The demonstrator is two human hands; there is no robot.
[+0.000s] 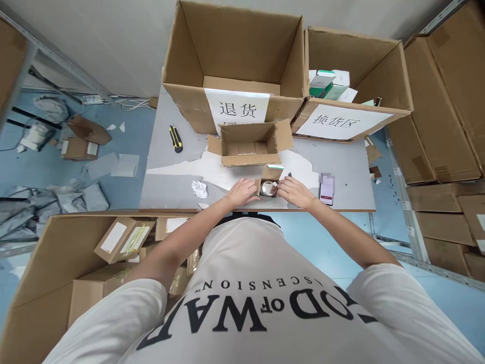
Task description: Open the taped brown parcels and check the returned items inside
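Silver item in small box, underside hidden

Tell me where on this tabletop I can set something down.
Two tabletop patches look bare: at the left, between the crumpled paper and the left edge; at the right, between the phone and the right edge. The middle is crowded: left hand and right hand flank the small box, the open carton just behind, two large cartons beyond.

Open carton in the way beyond small box, room around cutter
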